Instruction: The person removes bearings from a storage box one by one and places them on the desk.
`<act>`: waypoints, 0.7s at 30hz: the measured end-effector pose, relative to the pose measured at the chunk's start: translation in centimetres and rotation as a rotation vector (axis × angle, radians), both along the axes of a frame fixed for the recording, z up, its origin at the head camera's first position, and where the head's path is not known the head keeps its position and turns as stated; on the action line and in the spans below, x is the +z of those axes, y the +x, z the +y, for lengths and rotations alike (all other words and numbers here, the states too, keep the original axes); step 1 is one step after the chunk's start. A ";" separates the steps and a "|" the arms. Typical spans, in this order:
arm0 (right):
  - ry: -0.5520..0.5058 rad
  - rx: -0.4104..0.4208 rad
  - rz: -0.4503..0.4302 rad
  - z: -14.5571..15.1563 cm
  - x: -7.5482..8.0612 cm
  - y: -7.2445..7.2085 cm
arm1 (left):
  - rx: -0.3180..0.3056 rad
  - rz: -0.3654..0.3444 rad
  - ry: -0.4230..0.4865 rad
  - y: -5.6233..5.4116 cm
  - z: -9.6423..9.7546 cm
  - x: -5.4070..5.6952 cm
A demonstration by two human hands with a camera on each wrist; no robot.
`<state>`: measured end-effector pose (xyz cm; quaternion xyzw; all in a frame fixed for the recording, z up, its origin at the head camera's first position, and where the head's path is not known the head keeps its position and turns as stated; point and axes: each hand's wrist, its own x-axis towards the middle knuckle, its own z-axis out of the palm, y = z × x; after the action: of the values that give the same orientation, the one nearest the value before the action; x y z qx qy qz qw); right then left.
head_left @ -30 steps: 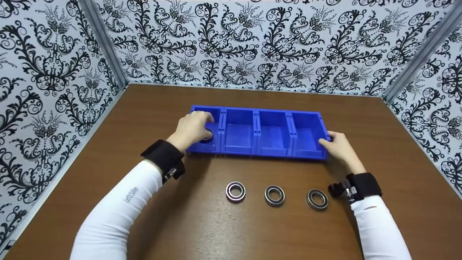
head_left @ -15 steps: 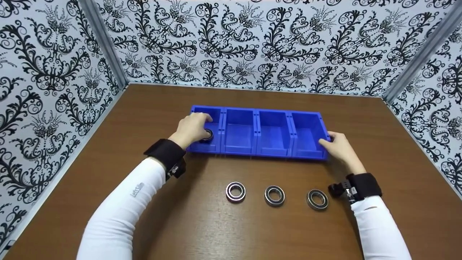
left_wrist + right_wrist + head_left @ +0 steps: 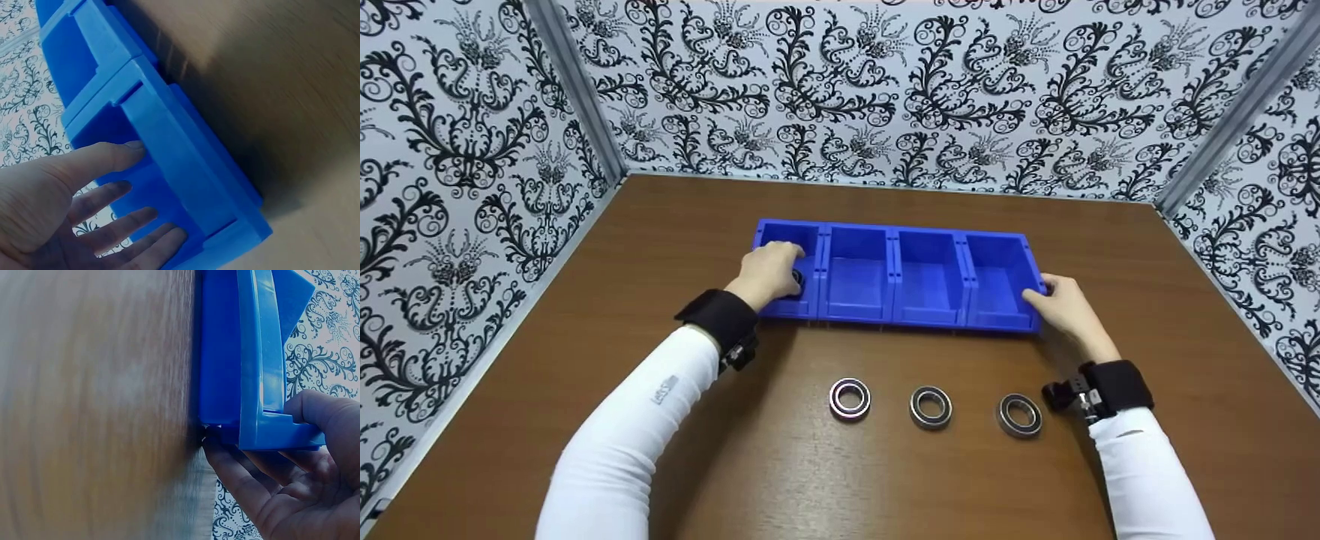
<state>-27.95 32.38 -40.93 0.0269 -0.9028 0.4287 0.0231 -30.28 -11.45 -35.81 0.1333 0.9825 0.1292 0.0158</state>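
Note:
A blue bin tray (image 3: 930, 322) with a row of compartments sits on the table. My left hand (image 3: 769, 271) reaches into its leftmost compartment, beside a dark bearing (image 3: 798, 278) that it mostly covers. In the left wrist view, the left hand's fingers (image 3: 140, 216) are spread and relaxed, with nothing visible between them; the bearing is out of sight there. At the tray's right end my right hand (image 3: 1061, 304) grips the side wall, thumb on the rim and fingers beneath along the outside, as the right wrist view shows.
Three ring bearings lie in a row before the tray: a left one (image 3: 850, 398), a middle one (image 3: 931, 407) and a right one (image 3: 1019, 415), the last near the right wrist strap. Patterned panels (image 3: 855, 97) border the brown table (image 3: 840, 480) behind and at both sides.
My left hand has shifted slightly right and toward me within the left compartment, hiding more of the bearing. The right hand, tray and three bearings in front stay put.

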 end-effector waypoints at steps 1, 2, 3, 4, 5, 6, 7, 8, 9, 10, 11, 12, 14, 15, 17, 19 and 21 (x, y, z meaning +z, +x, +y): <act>-0.003 0.000 -0.001 0.0 0.0 0.0 | 0.000 -0.005 -0.005 -0.1 0.1 -0.1; -0.004 0.000 -0.003 0.0 0.0 0.0 | 0.002 -0.016 -0.012 -0.2 0.1 -0.3; -0.004 0.000 -0.006 0.0 0.0 0.0 | 0.002 -0.020 -0.016 -0.3 0.1 -0.4; -0.003 0.001 -0.007 0.0 0.0 0.0 | 0.001 -0.023 -0.018 -0.4 0.2 -0.6; 0.004 0.002 -0.007 0.1 0.0 0.0 | 0.000 -0.024 -0.021 -0.5 0.2 -0.8; 0.010 0.003 -0.008 0.1 0.0 0.0 | 0.000 -0.024 -0.023 -0.6 0.2 -0.9; 0.017 0.004 -0.009 0.1 0.0 0.0 | 0.000 -0.023 -0.023 -0.7 0.2 -1.0; 0.022 0.005 -0.011 0.2 0.0 0.0 | 0.000 -0.020 -0.023 -0.8 0.3 -1.1; 0.029 0.006 -0.010 0.2 0.0 0.0 | 0.000 -0.020 -0.020 -0.8 0.3 -1.1; 0.034 0.007 -0.008 0.2 0.0 -0.1 | -0.001 -0.019 -0.019 -0.8 0.4 -1.2; 0.039 0.008 -0.008 0.2 0.0 -0.1 | 0.001 -0.017 -0.017 -0.8 0.4 -1.2; 0.041 0.008 -0.006 0.3 0.0 -0.1 | 0.002 -0.015 -0.015 -0.8 0.5 -1.2; 0.043 0.005 -0.004 0.3 0.0 -0.1 | 0.005 -0.012 -0.017 -0.9 0.7 -1.4; 0.045 0.004 -0.003 0.3 0.0 -0.1 | 0.006 -0.008 -0.019 -1.0 0.8 -1.4; 0.044 0.003 0.001 0.2 0.0 -0.1 | 0.014 -0.004 -0.026 -1.1 1.0 -1.6; 0.043 0.004 0.006 0.2 0.0 -0.1 | 0.023 -0.005 -0.037 -1.2 1.2 -1.7; 0.045 0.007 0.011 0.2 -0.1 -0.1 | 0.032 -0.009 -0.049 -1.2 1.3 -1.7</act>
<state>-28.03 32.56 -40.99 0.0330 -0.9119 0.4083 0.0258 -31.52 -10.12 -37.49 0.1168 0.9872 0.1061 0.0215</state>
